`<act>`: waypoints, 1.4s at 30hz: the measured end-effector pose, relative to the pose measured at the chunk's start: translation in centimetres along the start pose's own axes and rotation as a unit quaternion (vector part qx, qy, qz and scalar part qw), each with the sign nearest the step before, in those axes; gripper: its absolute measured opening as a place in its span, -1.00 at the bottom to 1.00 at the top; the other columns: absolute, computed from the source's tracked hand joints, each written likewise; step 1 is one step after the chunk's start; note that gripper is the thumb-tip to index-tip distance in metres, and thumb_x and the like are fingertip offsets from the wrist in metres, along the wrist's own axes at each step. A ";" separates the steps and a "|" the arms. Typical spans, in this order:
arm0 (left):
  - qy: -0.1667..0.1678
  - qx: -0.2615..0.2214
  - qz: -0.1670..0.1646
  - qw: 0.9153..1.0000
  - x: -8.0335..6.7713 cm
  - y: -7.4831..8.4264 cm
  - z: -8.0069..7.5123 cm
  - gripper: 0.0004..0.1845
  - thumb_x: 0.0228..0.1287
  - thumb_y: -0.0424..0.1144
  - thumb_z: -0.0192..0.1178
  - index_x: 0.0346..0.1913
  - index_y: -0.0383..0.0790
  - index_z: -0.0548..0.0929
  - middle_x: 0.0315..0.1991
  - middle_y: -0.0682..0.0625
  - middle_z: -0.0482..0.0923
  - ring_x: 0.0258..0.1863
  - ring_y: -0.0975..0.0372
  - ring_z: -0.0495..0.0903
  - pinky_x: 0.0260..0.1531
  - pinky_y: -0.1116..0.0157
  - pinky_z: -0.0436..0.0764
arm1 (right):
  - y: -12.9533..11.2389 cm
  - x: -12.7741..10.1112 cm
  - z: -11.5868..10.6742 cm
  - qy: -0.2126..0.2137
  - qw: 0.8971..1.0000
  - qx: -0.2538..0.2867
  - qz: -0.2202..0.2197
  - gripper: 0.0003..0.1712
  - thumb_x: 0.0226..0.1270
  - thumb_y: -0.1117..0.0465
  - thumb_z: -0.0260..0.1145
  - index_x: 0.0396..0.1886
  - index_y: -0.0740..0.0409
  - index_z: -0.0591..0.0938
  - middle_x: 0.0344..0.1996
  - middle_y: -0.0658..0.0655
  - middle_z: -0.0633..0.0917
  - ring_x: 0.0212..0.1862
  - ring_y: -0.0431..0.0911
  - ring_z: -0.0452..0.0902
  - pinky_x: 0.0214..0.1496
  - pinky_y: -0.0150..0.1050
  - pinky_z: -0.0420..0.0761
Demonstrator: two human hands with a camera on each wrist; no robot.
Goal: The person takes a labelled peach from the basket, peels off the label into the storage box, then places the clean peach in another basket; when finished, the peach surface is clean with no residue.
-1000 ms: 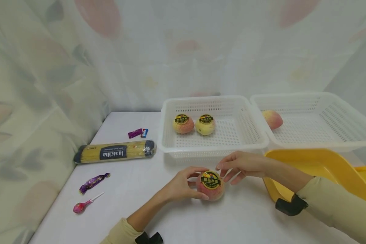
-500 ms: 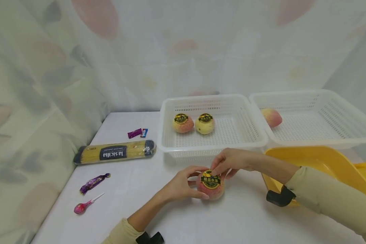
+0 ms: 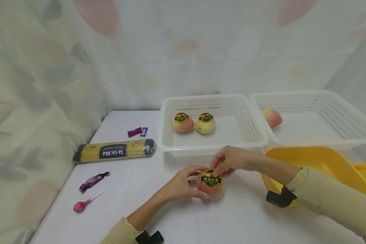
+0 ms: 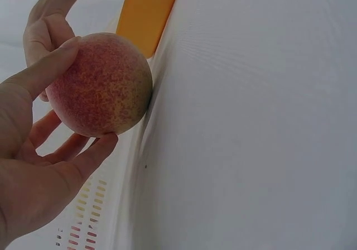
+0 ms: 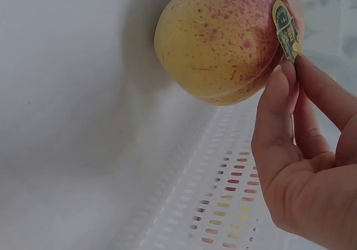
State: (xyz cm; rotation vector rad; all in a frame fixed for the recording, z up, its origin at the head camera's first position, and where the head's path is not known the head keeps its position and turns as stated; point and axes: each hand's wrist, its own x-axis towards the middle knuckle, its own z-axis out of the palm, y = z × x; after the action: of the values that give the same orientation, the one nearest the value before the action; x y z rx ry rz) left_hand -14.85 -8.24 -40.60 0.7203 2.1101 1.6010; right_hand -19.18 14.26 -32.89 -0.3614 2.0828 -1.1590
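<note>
A red and yellow peach [image 3: 212, 194] sits on the white tabletop in front of a basket. My left hand [image 3: 183, 184] grips it from the left, thumb and fingers spread around its sides, as the left wrist view shows on the peach's red side [image 4: 103, 88]. On the peach is a black and gold round label sticker [image 5: 285, 31]. My right hand [image 3: 231, 160] reaches in from the right and pinches the sticker's edge between thumb and fingertips. In the right wrist view, that edge stands slightly off the peach's skin.
Behind, a white basket [image 3: 213, 148] holds two stickered peaches. A second white basket [image 3: 311, 141] has one peach [image 3: 272, 117]. A yellow tray [image 3: 320, 152] lies under the right forearm. On the left are a spaghetti pack [image 3: 114, 150], wrapped candies [image 3: 94, 182] and a lollipop [image 3: 81, 206].
My right hand has come in from beside the peach, its fingers closing on the sticker's upper right edge. The left hand keeps its hold, and the peach stays in place.
</note>
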 end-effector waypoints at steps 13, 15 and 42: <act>0.005 0.016 -0.010 1.000 0.2 0.1 0.1 -0.25 -0.10 -0.35 0.53 0.24 -0.12 0.46 0.17 0.01 0.39 0.17 0.09 0.40 0.05 0.33 0.53 | 0.8 -1.8 -2.5 0.006 1.000 0.017 -0.009 -0.82 0.13 0.31 0.43 -0.29 0.30 0.68 -0.35 0.19 0.71 -0.34 -0.02 0.62 -0.24 -0.22 0.69; 0.005 0.016 -0.009 1.000 0.3 0.1 0.1 -0.25 -0.10 -0.35 0.53 0.23 -0.12 0.47 0.17 0.02 0.39 0.16 0.09 0.40 0.04 0.32 0.54 | 1.2 -2.4 -3.5 0.007 1.000 0.014 -0.009 -0.80 0.14 0.28 0.44 -0.28 0.30 0.67 -0.35 0.19 0.71 -0.33 -0.02 0.63 -0.24 -0.24 0.68; 0.008 0.001 -0.015 1.000 0.1 -0.1 -0.1 -0.24 -0.09 -0.35 0.52 0.25 -0.10 0.46 0.19 0.01 0.38 0.19 0.07 0.38 0.06 0.30 0.53 | 15.1 -11.2 -12.0 0.028 0.998 0.058 0.021 -0.78 0.32 0.30 0.27 -0.16 0.41 0.59 -0.34 0.03 0.63 -0.39 -0.20 0.54 -0.27 -0.28 0.66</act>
State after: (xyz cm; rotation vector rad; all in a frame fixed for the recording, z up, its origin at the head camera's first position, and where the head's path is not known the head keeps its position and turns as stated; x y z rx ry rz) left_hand -15.02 -8.23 -40.68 0.6760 2.1244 1.5941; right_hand -18.26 36.24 -36.19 -0.2315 2.0491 -1.2718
